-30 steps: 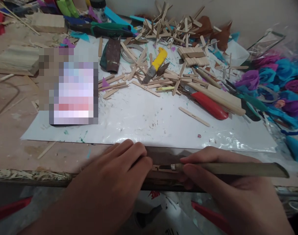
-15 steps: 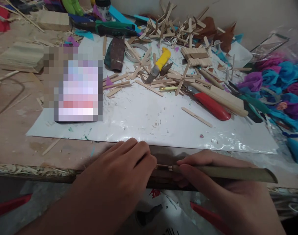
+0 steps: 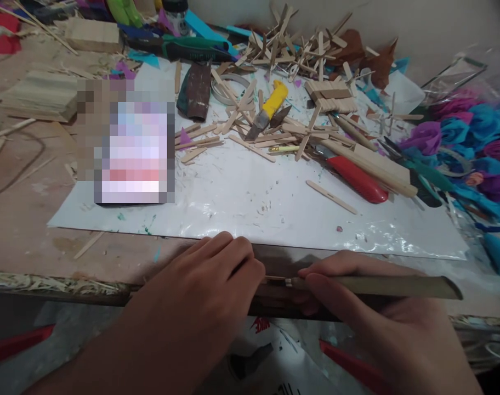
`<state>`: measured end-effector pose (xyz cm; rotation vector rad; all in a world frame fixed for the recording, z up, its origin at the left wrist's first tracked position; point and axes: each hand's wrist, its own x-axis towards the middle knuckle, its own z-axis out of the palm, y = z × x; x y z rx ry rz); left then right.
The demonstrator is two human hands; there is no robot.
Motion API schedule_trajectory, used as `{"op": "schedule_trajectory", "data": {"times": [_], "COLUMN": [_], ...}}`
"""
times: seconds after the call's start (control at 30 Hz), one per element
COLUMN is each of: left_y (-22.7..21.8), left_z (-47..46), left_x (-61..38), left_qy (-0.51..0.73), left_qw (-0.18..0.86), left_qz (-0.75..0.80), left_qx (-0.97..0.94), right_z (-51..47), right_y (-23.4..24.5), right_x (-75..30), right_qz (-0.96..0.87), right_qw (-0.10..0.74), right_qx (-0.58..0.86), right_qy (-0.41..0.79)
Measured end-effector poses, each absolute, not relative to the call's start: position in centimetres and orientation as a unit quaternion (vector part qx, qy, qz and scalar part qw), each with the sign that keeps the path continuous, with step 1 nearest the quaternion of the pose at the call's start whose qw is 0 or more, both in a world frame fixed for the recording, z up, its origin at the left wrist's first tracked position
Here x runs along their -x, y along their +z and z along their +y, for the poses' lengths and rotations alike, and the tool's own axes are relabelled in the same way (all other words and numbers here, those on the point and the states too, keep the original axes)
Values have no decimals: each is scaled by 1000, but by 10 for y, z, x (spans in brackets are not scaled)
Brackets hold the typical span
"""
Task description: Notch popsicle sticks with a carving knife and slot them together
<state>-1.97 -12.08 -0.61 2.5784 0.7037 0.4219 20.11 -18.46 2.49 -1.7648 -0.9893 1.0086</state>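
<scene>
At the front edge of the workbench [image 3: 118,255], my right hand [image 3: 381,312] grips a carving tool [image 3: 398,286] by its long olive-brown handle. The metal collar and thin shaft of the tool point left, and the tip disappears beside the fingers of my left hand [image 3: 209,285]. That left hand is curled with its back toward me and rests against the bench edge. Whatever its fingers press on is hidden beneath them. A dark strip of the edge shows between the two hands.
A white sheet [image 3: 233,214] covers the bench middle. On it lie a blurred-out phone [image 3: 135,153], a yellow cutter [image 3: 272,104], a red-handled cutter [image 3: 357,178] and several craft sticks [image 3: 331,196]. Wood blocks [image 3: 40,96] sit left; paper flowers [image 3: 455,131] crowd the right.
The view has shifted slightly. The carving tool's handle is a little more level and its far end slightly higher; both hands keep their holds.
</scene>
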Motion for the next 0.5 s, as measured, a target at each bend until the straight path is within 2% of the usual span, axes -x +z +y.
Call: {"op": "schedule_trajectory", "data": {"times": [0.27, 0.5], "left_y": [-6, -5], "left_z": [-121, -120], "left_x": [19, 18], "left_qy": [151, 143], "left_qw": [210, 215], "left_qz": [250, 252], "left_qx": [-933, -933], "right_z": [-184, -186], "right_y": [33, 32], "right_x": [-199, -195], "right_qz": [-355, -342], "right_qw": [395, 419], "right_qx": [735, 732], "right_qy": [422, 415]}}
